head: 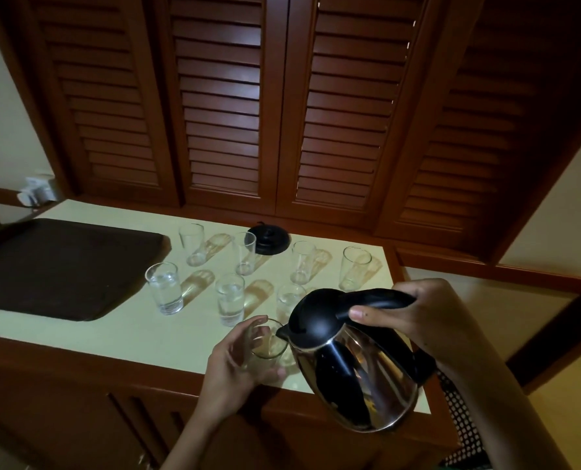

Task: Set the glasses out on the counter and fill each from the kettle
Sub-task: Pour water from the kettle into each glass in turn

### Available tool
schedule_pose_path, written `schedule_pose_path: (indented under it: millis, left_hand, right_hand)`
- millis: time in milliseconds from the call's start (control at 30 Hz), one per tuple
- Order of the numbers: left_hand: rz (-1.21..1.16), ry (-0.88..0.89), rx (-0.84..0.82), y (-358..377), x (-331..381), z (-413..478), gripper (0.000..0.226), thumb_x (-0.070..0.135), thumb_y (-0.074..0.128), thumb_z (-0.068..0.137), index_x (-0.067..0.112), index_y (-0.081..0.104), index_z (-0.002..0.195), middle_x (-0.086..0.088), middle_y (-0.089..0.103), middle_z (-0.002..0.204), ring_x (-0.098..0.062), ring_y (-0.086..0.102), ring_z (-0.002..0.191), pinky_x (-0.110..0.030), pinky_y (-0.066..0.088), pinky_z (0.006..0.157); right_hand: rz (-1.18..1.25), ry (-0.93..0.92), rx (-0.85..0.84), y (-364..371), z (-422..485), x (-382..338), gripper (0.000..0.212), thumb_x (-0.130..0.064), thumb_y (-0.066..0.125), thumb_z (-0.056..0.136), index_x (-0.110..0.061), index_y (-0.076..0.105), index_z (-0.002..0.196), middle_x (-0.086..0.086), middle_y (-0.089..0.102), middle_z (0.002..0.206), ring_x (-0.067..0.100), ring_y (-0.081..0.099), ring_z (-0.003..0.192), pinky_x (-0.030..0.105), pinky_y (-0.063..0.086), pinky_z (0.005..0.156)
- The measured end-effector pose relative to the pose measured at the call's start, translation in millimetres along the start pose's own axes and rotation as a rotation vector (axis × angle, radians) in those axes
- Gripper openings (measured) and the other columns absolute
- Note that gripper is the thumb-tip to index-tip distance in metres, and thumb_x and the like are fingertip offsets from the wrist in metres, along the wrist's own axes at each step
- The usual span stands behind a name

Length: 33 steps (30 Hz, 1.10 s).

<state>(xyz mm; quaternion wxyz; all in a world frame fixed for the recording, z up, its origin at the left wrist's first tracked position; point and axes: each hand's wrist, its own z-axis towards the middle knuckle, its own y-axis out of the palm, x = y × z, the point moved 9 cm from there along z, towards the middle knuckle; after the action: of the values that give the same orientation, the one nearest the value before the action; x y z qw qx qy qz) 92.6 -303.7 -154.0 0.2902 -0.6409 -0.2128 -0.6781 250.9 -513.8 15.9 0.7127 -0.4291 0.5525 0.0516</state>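
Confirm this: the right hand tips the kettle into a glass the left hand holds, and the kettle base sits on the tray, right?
Not quite. In the head view the kettle base sits on the counter, right of the tray, not on it. The right hand does tip the kettle into a glass the left hand holds.

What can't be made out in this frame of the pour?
Head view:
- Water level in the held glass: covered by the left hand and the spout of the kettle.
- Lower part of the glass behind the kettle: hidden by the lid, so its fill is unclear.
- Water left in the kettle: opaque steel body.
- White items at the far left: too small and blurred to identify.
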Motion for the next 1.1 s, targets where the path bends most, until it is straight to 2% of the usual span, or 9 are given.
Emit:
schedule_pose_path:
  millis: [200, 300, 533, 600, 700, 833, 900, 1000, 1100]
  left_hand:
    - [0.01, 0.026, 0.018, -1, 2, 0, 0.08, -0.011, 0.097, 0.051, 0.019, 0.07, 0.12, -0.005, 0.077, 0.113, -0.017, 0.074, 0.104, -0.013, 0.056, 0.083]
    - [0.013, 0.033, 0.015, 1, 3, 0, 0.079, -0.012, 0.096, 0.052, 0.017, 0.07, 0.12, -0.006, 0.077, 0.113, -0.017, 0.073, 0.105, -0.012, 0.055, 0.083]
    - [0.019, 0.023, 0.0, 3, 7, 1, 0.081, -0.005, 0.098, 0.052, 0.023, 0.069, 0.122, 0.005, 0.077, 0.116, -0.008, 0.072, 0.107, -0.012, 0.055, 0.084]
    - [0.014, 0.021, 0.006, 2, 6, 2, 0.082, -0.005, 0.098, 0.051, 0.023, 0.069, 0.122, 0.006, 0.077, 0.117, -0.008, 0.071, 0.109, -0.013, 0.056, 0.085]
    - [0.03, 0.023, 0.007, 2, 3, 4, 0.083, 0.0, 0.1, 0.051, 0.026, 0.069, 0.124, 0.004, 0.077, 0.118, -0.012, 0.071, 0.113, -0.018, 0.056, 0.092]
    - [0.043, 0.016, 0.007, 0, 0, 5, 0.085, 0.006, 0.101, 0.05, 0.029, 0.068, 0.125, 0.003, 0.077, 0.116, -0.015, 0.072, 0.112, -0.027, 0.057, 0.095]
    - [0.043, 0.01, 0.002, 1, -1, 4, 0.086, 0.007, 0.102, 0.05, 0.03, 0.068, 0.126, 0.005, 0.077, 0.117, -0.013, 0.071, 0.113, -0.03, 0.056, 0.097]
    - [0.049, 0.002, 0.001, 2, -1, 4, 0.085, 0.002, 0.1, 0.051, 0.028, 0.068, 0.125, 0.008, 0.077, 0.116, -0.009, 0.071, 0.111, -0.02, 0.056, 0.092]
    - [0.046, -0.008, 0.0, 3, -2, 4, 0.085, 0.0, 0.1, 0.051, 0.027, 0.069, 0.125, 0.009, 0.077, 0.117, -0.007, 0.071, 0.109, -0.014, 0.055, 0.088]
  right_hand:
    - [-0.032, -0.072, 0.028, -3, 3, -12, 0.067, -0.06, 0.087, 0.045, 0.001, 0.075, 0.072, 0.013, 0.079, 0.067, 0.033, 0.077, 0.059, 0.053, 0.062, 0.064]
    - [-0.05, -0.107, 0.041, -3, 3, -17, 0.063, -0.056, 0.089, 0.05, 0.002, 0.076, 0.071, 0.013, 0.078, 0.067, 0.031, 0.076, 0.056, 0.059, 0.062, 0.06]
    - [-0.1, -0.105, 0.058, -5, 4, -22, 0.065, -0.056, 0.091, 0.053, 0.004, 0.075, 0.071, 0.014, 0.078, 0.065, 0.035, 0.075, 0.057, 0.06, 0.059, 0.058]
    - [-0.102, -0.062, 0.04, -5, 6, -20, 0.076, -0.062, 0.091, 0.048, 0.006, 0.076, 0.078, 0.017, 0.079, 0.071, 0.038, 0.076, 0.062, 0.059, 0.061, 0.061]
    - [-0.092, 0.044, 0.009, -3, 8, -15, 0.092, -0.075, 0.086, 0.034, 0.0, 0.079, 0.087, 0.014, 0.082, 0.081, 0.033, 0.08, 0.072, 0.05, 0.066, 0.074]
    - [-0.09, 0.069, -0.002, -4, 7, -16, 0.074, -0.065, 0.088, 0.04, -0.003, 0.08, 0.08, 0.01, 0.081, 0.072, 0.033, 0.08, 0.068, 0.054, 0.065, 0.074]
    - [-0.085, 0.068, -0.01, -3, 7, -16, 0.064, -0.06, 0.09, 0.044, -0.007, 0.08, 0.077, 0.006, 0.081, 0.07, 0.028, 0.08, 0.066, 0.05, 0.066, 0.074]
    - [-0.08, 0.059, -0.022, -2, 7, -19, 0.044, -0.048, 0.094, 0.056, -0.01, 0.08, 0.074, 0.003, 0.081, 0.069, 0.023, 0.079, 0.063, 0.045, 0.066, 0.072]
    - [-0.076, 0.056, -0.024, -3, 7, -20, 0.048, -0.049, 0.095, 0.054, -0.008, 0.08, 0.073, 0.007, 0.081, 0.069, 0.026, 0.079, 0.063, 0.05, 0.066, 0.073]
